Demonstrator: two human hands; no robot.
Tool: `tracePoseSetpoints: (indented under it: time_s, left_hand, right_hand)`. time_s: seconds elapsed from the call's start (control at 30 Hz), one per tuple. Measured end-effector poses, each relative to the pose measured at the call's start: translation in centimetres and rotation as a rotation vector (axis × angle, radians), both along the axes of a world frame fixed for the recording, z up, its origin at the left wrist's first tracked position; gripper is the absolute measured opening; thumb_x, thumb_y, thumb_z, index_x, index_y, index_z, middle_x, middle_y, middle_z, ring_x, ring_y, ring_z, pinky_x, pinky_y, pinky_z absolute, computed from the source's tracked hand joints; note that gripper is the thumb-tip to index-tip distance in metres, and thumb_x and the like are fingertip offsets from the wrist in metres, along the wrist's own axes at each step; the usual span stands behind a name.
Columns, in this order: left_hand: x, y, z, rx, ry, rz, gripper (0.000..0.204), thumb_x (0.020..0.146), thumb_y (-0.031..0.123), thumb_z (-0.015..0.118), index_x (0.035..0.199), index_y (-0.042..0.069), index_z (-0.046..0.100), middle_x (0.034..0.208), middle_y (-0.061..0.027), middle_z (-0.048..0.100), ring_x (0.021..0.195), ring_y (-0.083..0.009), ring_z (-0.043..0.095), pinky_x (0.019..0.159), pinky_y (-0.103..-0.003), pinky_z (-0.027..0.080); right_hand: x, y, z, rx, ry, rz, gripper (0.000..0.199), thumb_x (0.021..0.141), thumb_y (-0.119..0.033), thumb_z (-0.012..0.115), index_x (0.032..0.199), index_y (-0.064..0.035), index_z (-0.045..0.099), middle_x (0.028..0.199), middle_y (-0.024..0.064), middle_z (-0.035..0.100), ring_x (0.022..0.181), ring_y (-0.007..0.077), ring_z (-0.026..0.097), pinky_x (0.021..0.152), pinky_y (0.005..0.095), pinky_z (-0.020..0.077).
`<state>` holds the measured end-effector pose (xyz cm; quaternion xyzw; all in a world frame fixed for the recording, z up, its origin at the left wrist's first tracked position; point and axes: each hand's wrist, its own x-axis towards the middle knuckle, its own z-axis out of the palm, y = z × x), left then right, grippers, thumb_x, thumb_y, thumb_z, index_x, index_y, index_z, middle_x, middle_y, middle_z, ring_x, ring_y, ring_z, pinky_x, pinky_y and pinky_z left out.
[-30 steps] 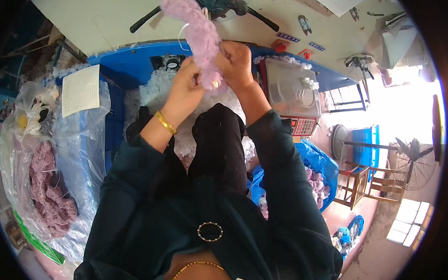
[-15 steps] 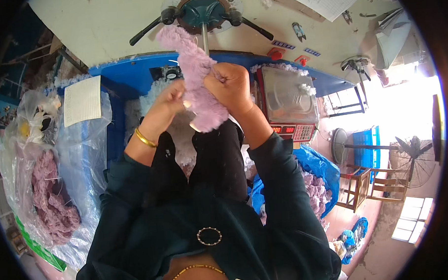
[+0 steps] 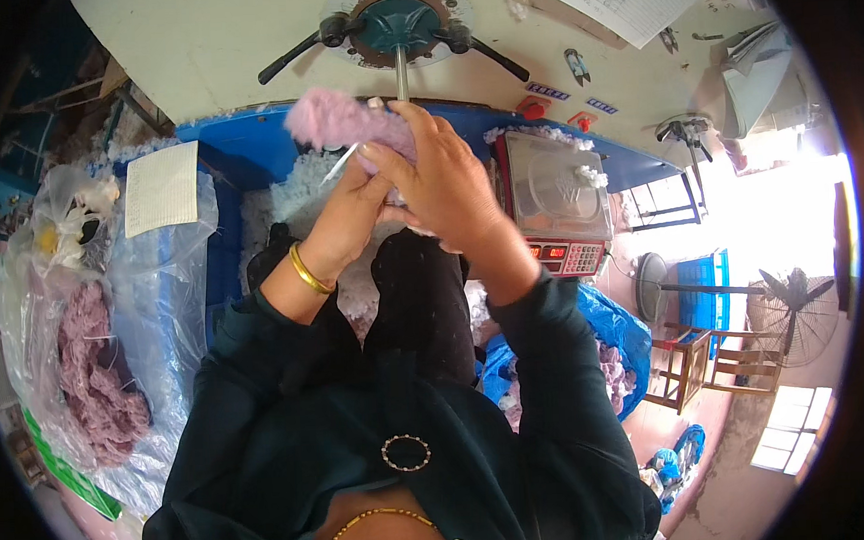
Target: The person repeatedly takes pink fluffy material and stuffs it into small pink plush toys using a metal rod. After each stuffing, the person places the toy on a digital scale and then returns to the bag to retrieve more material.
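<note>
We see the right hand (image 3: 448, 179) clamped over a fuzzy lilac piece (image 3: 346, 121), held above the blue bin (image 3: 256, 148) – left hand (image 3: 359, 211) pinching from below, probably steadying it beside a thin white stick (image 3: 338, 164).

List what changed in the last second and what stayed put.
The fluffy purple piece, first held upright above both hands, now lies lower and sideways. The right hand has closed over it; the left hand stays beneath, a thin white stick showing beside it. The scale and the bagged purple pieces are unmoved.

right: scale (image 3: 555, 194) close | ahead: metal rod (image 3: 401, 73) | left: bag (image 3: 157, 308)
</note>
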<state>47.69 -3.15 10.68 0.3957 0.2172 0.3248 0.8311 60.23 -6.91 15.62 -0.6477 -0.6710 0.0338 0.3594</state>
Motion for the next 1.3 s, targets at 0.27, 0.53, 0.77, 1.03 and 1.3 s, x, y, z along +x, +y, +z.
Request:
tracePoseSetpoints:
  time_s: [0.27,0.53,0.77,1.03,1.3]
  left_hand:
    - [2.2,-1.5,0.7,0.148,-0.069,0.113,0.041,0.099,0.038,0.045,0.129,0.009,0.042,0.105,-0.0007,0.056,0.089,-0.0077,0.056,0.068,-0.02,0.049]
    - [-1.9,-2.0,1.7,0.274,0.098,0.133,0.045,0.101,0.031,0.04,0.138,0.008,0.031,0.12,-0.0074,0.051,0.091,-0.0125,0.061,0.067,-0.023,0.055]
    - [0.5,-0.1,2.8,0.278,0.176,0.075,0.056,0.097,0.03,0.05,0.136,0.0,0.023,0.121,-0.0165,0.049,0.086,-0.018,0.063,0.057,-0.027,0.058]
    - [-2.5,-2.5,2.0,0.398,0.183,0.081,0.056,0.099,0.033,0.046,0.139,0.003,0.021,0.117,-0.013,0.052,0.074,-0.0133,0.062,0.06,-0.023,0.053]
    - [0.3,4.6,5.8,0.248,0.461,-0.071,0.067,0.094,0.038,0.054,0.131,-0.009,0.024,0.103,-0.0216,0.055,0.054,-0.0207,0.064,0.044,-0.027,0.052]
  right_hand:
    - [3.2,1.1,-2.7,0.083,0.289,0.169,0.045,0.086,-0.041,0.059,0.114,-0.0061,0.061,0.098,0.0171,0.064,0.09,0.0381,0.06,0.078,0.0416,0.0487]
    - [-1.8,-0.3,-4.6,0.129,0.605,-0.012,0.055,0.086,-0.042,0.062,0.123,-0.0022,0.053,0.104,0.0201,0.064,0.095,0.0325,0.062,0.082,0.0379,0.0481]
    - [1.5,1.5,-1.9,-0.118,0.878,-0.092,0.06,0.089,-0.046,0.06,0.121,0.0031,0.053,0.099,0.0147,0.065,0.091,0.0188,0.061,0.08,0.0301,0.0474]
    - [-2.1,-1.6,-2.8,0.053,0.692,-0.044,0.063,0.087,-0.042,0.063,0.129,0.0012,0.046,0.113,0.0213,0.061,0.102,0.0307,0.061,0.086,0.0372,0.0467]
    - [2.4,5.6,1.2,-0.28,0.746,-0.098,0.07,0.086,-0.053,0.056,0.116,0.0101,0.052,0.098,0.0259,0.064,0.094,0.0293,0.063,0.084,0.0342,0.047]
